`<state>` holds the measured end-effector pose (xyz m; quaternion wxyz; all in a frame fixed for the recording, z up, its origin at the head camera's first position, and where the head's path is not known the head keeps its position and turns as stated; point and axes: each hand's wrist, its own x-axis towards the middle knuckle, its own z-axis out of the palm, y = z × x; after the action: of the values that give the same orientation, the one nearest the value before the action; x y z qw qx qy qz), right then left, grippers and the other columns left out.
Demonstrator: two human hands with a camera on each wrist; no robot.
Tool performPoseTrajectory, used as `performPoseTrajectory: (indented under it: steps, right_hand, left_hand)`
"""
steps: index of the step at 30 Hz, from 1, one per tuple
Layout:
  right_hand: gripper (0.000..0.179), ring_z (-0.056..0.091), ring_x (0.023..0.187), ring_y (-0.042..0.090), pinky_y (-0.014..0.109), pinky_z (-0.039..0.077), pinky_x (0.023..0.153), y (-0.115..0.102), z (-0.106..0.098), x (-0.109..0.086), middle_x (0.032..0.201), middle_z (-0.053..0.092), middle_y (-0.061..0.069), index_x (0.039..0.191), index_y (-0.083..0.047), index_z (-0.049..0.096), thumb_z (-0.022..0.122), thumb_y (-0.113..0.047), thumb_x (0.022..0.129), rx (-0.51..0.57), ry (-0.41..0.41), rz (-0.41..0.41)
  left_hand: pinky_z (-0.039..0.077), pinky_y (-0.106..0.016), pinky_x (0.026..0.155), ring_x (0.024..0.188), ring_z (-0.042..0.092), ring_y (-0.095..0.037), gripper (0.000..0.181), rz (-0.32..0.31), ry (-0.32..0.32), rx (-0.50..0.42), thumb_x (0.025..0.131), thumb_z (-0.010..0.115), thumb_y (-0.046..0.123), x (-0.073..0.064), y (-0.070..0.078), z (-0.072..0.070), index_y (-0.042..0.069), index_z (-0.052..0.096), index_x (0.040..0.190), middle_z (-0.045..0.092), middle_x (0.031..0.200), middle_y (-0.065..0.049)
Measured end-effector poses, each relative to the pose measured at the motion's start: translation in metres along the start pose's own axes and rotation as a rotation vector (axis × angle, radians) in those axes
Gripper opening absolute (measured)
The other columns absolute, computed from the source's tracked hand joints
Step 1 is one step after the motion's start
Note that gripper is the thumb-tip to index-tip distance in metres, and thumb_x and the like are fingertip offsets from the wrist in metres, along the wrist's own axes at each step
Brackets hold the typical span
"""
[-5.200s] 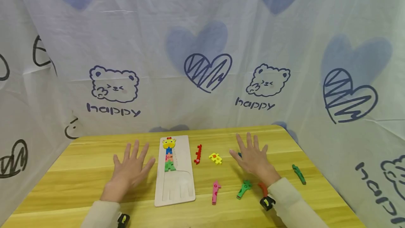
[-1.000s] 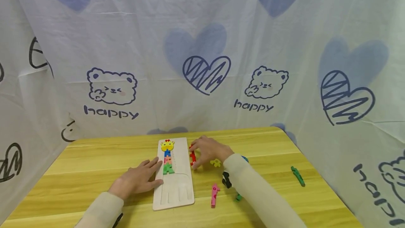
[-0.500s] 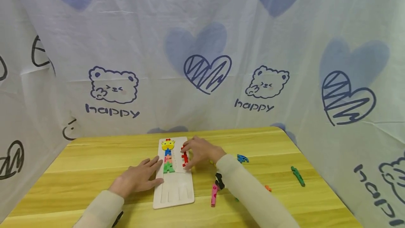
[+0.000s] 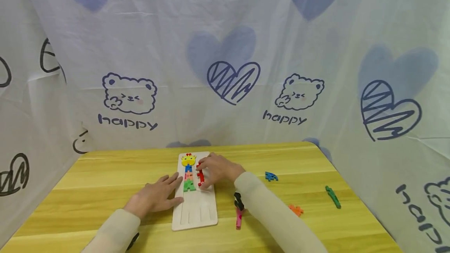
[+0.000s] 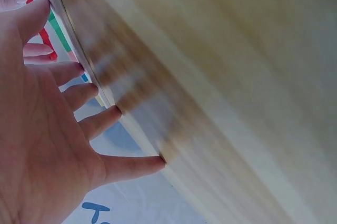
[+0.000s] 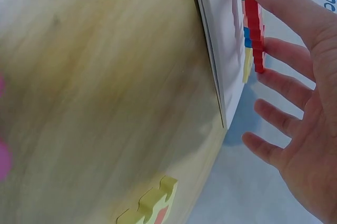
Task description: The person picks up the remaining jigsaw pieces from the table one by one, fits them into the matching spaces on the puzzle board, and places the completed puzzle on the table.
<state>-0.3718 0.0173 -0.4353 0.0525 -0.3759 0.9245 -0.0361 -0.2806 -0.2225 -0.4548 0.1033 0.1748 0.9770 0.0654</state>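
Your right grip (image 4: 218, 168) is clamped on the red piece (image 4: 200, 175), the thumb at its near end and fingertips at its far end. That piece is just left of the right grip, over the white board (image 4: 195, 208); you cannot tell whether it touches the board. Your left grip (image 4: 158, 196) holds nothing: its fingers are apart and rest along the board's left edge, with the thumb lower down that edge.

Between your two grips, on the board, a column runs from the yellow head (image 4: 188, 161) through the blue block (image 4: 188, 168) and pink block (image 4: 188, 176) to the green block (image 4: 189, 185). The board's slots lie below your right grip, nearer you.

On the counter (image 4: 88, 190), a yellow piece (image 6: 152, 203) sits near the right grip in the right wrist view. The pink piece (image 4: 239, 220) lies nearer you than that grip. Right of it are the blue piece (image 4: 271, 176), the orange piece (image 4: 296, 210) and, farthest out, the green piece (image 4: 332, 196).
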Motion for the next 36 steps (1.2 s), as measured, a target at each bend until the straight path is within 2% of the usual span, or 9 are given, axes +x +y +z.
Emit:
performPoseTrajectory:
  steps: [7, 14, 21, 36]
  right_hand:
    - [0.069, 0.050, 0.133, 0.020, 0.038, 0.048, 0.115, -0.002, 0.000, 0.007, 0.154, 0.056, -0.005, 0.139, -0.032, 0.066, 0.081, -0.063, 0.079, 0.001, -0.006, 0.000]
    - [0.071, 0.053, 0.127, 0.017, 0.035, 0.048, 0.113, -0.005, 0.000, 0.011, 0.147, 0.061, -0.008, 0.138, -0.026, 0.065, 0.081, -0.062, 0.079, -0.008, -0.004, -0.034]
    - [0.078, 0.053, 0.125, 0.015, 0.035, 0.049, 0.114, -0.007, 0.002, 0.015, 0.145, 0.062, -0.007, 0.141, -0.024, 0.061, 0.081, -0.064, 0.078, 0.005, -0.011, 0.010]
    - [0.081, 0.053, 0.134, 0.016, 0.037, 0.045, 0.119, -0.007, 0.004, 0.021, 0.149, 0.060, -0.006, 0.146, -0.021, 0.058, 0.082, -0.060, 0.079, 0.028, -0.022, 0.000]
  left_hand:
    - [0.034, -0.089, 0.099, 0.151, 0.035, -0.050, 0.080, 0.011, -0.005, -0.006, 0.100, 0.054, 0.061, -0.002, 0.001, -0.003, 0.012, 0.038, 0.160, 0.030, 0.170, -0.014]
    - [0.034, -0.088, 0.100, 0.151, 0.035, -0.049, 0.079, 0.006, 0.003, -0.004, 0.099, 0.055, 0.060, -0.002, 0.001, -0.002, 0.013, 0.038, 0.160, 0.031, 0.170, -0.013]
    - [0.034, -0.088, 0.099, 0.151, 0.035, -0.049, 0.079, 0.010, -0.001, -0.005, 0.099, 0.054, 0.060, -0.003, 0.002, -0.003, 0.012, 0.038, 0.160, 0.031, 0.170, -0.013]
    - [0.036, -0.089, 0.096, 0.150, 0.036, -0.049, 0.079, 0.025, 0.009, -0.012, 0.099, 0.055, 0.060, -0.002, 0.001, -0.002, 0.012, 0.038, 0.160, 0.032, 0.169, -0.013]
